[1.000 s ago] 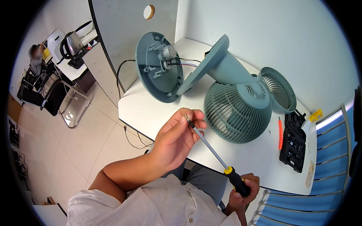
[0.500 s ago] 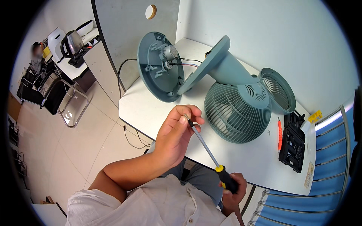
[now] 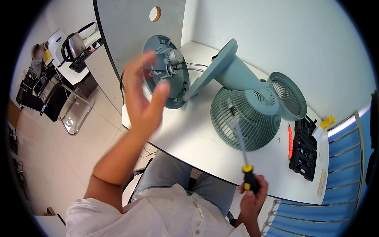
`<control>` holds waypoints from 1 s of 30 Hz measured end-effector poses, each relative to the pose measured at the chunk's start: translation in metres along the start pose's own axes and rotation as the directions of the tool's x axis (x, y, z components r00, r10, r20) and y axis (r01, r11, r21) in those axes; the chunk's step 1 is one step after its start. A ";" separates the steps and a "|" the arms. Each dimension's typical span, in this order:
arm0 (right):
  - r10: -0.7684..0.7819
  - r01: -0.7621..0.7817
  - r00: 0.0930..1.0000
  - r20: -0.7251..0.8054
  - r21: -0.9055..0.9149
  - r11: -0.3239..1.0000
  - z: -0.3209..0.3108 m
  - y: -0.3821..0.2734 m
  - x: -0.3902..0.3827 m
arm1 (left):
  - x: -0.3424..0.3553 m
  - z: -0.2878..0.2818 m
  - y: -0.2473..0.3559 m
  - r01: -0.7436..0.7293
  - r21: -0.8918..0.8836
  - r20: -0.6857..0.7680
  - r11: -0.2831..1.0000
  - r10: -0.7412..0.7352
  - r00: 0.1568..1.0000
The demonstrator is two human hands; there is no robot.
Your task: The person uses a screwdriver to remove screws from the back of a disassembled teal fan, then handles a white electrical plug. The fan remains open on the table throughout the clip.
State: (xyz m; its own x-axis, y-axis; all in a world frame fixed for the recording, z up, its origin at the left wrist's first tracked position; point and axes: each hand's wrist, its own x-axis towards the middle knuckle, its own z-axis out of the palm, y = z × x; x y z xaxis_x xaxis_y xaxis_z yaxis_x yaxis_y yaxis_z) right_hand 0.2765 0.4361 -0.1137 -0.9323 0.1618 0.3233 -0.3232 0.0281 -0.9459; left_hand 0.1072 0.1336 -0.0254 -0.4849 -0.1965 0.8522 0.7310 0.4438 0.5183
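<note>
My left hand (image 3: 143, 100) is raised over the table's left side, blurred, thumb and fingers apart. It covers part of a round grey-green base plate (image 3: 180, 91), which stands on edge with a small silver motor (image 3: 175, 57) inside. Thin wires run from the plate to the flared stand of a grey-green fan (image 3: 246, 120), lying on its side with its ribbed round head toward me. My right hand (image 3: 252, 199) grips a screwdriver (image 3: 248, 173) by its black and yellow handle. The blurred shaft points up in front of the fan head, and its dark tip appears apart from my left hand.
On the table's right are an orange-red flexible shaft (image 3: 290, 142), an open black bit case (image 3: 304, 154) and small metal pieces (image 3: 279, 139). A grey partition (image 3: 138, 27) borders the table's left side. Metal rails (image 3: 343, 166) stand at the right. A person (image 3: 38, 63) sits far left.
My left hand has left the screwdriver tip and moved up and left to the base plate, its fingers spreading. The screwdriver has swung more upright in my right hand and shifted right.
</note>
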 end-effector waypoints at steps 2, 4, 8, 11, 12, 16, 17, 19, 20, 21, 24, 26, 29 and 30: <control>-0.147 0.146 0.989 0.003 -0.116 0.982 -0.007 -0.016 0.023 | 0.044 -0.010 -0.013 -0.165 0.623 0.114 0.765 0.120 0.986; -0.190 0.202 0.979 0.072 -0.249 0.947 -0.011 -0.044 0.048 | 0.076 -0.013 -0.050 -0.097 0.793 0.163 0.602 -0.057 0.985; -0.377 0.500 0.866 0.328 -0.535 0.681 0.007 -0.097 0.103 | 0.111 -0.004 -0.083 0.135 0.881 0.186 0.454 -0.593 0.783; -0.438 0.663 0.749 0.498 -0.563 0.493 0.033 -0.124 0.138 | 0.115 -0.001 -0.090 0.132 0.873 0.210 0.470 -0.605 0.768; -0.477 0.712 0.700 0.531 -0.564 0.418 0.040 -0.127 0.150 | 0.114 -0.002 -0.092 0.105 0.862 0.237 0.496 -0.577 0.782; -0.396 0.700 0.713 0.578 -0.620 0.354 0.068 -0.147 0.182 | 0.108 -0.006 -0.095 0.025 0.762 0.333 0.647 -0.426 0.841; -0.334 0.682 0.731 0.595 -0.649 0.336 0.073 -0.153 0.187 | 0.107 -0.007 -0.096 0.010 0.722 0.349 0.692 -0.377 0.858; -0.312 0.699 0.713 0.628 -0.668 0.256 0.084 -0.158 0.195 | 0.107 -0.014 -0.106 -0.054 0.665 0.410 0.745 -0.304 0.860; -0.300 0.707 0.704 0.643 -0.673 0.216 0.089 -0.158 0.197 | 0.108 -0.017 -0.111 -0.086 0.634 0.438 0.768 -0.266 0.859; -0.295 0.710 0.702 0.648 -0.670 0.217 0.097 -0.154 0.198 | 0.110 -0.019 -0.118 -0.160 0.622 0.484 0.767 -0.215 0.848; -0.278 0.710 0.702 0.655 -0.670 0.215 0.113 -0.146 0.196 | 0.132 -0.013 -0.133 -0.272 0.536 0.615 0.799 -0.149 0.775; -0.261 0.712 0.701 0.663 -0.667 0.220 0.121 -0.138 0.193 | 0.153 0.002 -0.137 -0.179 0.461 0.690 0.869 -0.225 0.688; -0.289 0.731 0.673 0.681 -0.671 0.122 0.131 -0.126 0.197 | 0.179 0.025 -0.121 -0.329 0.541 0.790 0.774 -0.334 0.514; -0.287 0.734 0.669 0.686 -0.671 0.108 0.134 -0.125 0.200 | 0.180 0.035 -0.111 -0.355 0.622 0.754 0.698 -0.412 0.512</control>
State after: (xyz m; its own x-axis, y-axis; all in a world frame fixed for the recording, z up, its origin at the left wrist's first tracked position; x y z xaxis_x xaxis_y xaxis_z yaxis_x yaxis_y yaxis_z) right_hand 0.1084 0.3332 0.0726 -0.6419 -0.5762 0.5059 -0.6102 0.7834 0.1180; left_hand -0.0780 0.0802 0.0684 -0.9114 0.3756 0.1683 0.3832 0.9235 0.0145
